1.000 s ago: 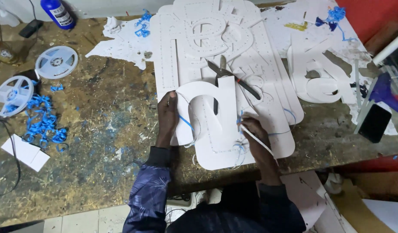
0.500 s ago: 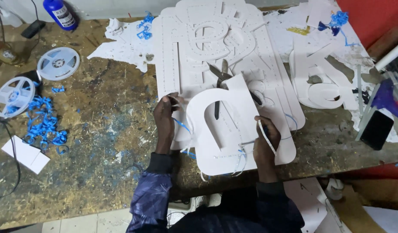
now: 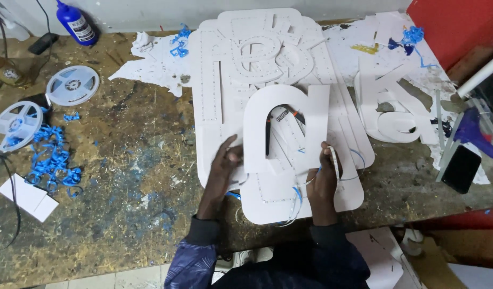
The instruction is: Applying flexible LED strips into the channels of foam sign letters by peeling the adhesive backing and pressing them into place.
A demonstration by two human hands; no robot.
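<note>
Two hands: your left hand (image 3: pixel 225 166) and right hand (image 3: pixel 322 179) both hold the white foam letter (image 3: pixel 286 128), one at each lower corner.
Head view, letter: it is an arch-shaped cut-out lying over the big white backing panel (image 3: pixel 225 69), near that panel's lower right part.
Change: half a second ago the letter sat lower, close to your body; a second ago it lay turned another way. Now it has swung up and across the panel, its arch toward the wall.
Meaning: as I judge it, you are turning and placing the piece over the panel, not yet letting go.
Left grip: fingers closed on the letter's lower left edge, thumb on top.
Right grip: closed on the lower right leg of the letter, with a thin white strip (image 3: pixel 335 163) pinched along it.
Through the arch: pliers with dark handles (image 3: pixel 276 126) lie on the panel.
Below the panel: blue wires (image 3: pixel 297 195) trail at its lower edge.
Left of the panel: two empty reels (image 3: pixel 72 85) and blue scraps (image 3: pixel 51 160) on the counter (image 3: pixel 123 176).
Right of the panel: more white letters (image 3: pixel 391 107) and a dark phone (image 3: pixel 461 168).
Above the panel's left corner: a blue bottle (image 3: pixel 75 22).
</note>
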